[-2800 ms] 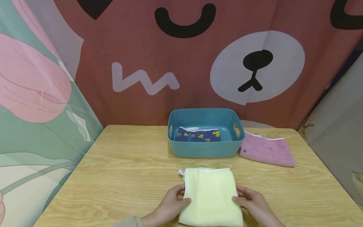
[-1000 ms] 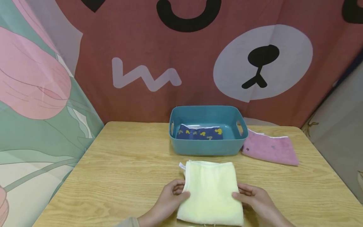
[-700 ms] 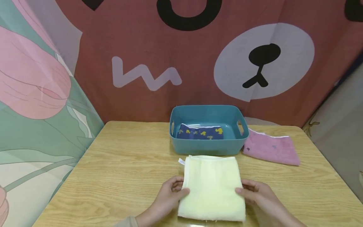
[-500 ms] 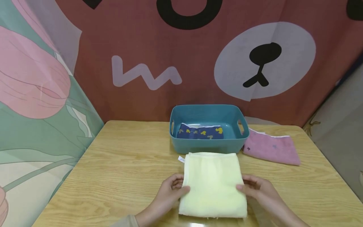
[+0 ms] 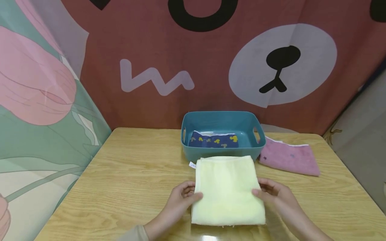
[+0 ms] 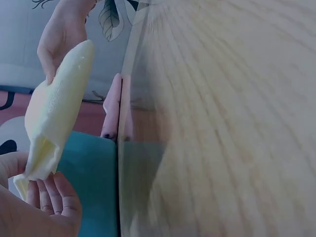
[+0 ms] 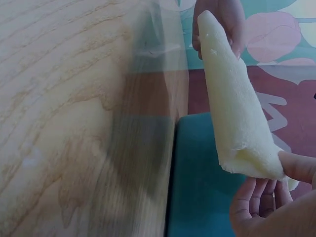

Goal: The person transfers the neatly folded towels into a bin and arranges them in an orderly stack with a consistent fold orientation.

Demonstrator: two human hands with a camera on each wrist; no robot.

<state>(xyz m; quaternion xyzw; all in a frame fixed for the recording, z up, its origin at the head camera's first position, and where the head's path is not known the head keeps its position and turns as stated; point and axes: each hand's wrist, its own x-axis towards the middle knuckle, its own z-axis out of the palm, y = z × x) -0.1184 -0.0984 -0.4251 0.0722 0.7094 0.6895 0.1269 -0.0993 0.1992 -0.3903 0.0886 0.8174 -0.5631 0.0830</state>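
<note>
The folded pale-yellow towel [image 5: 227, 190] has neared the teal plastic basket [image 5: 193, 153] ahead, left grip [image 5: 182, 197] and right grip [image 5: 276, 194] pinching the towel's side edges, wood-grained table [image 5: 126, 180] flanking both

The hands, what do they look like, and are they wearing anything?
The left hand and right hand are bare, with no gloves or rings showing. A plain grey-beige sleeve shows on the left side; none shows on the right.
</note>
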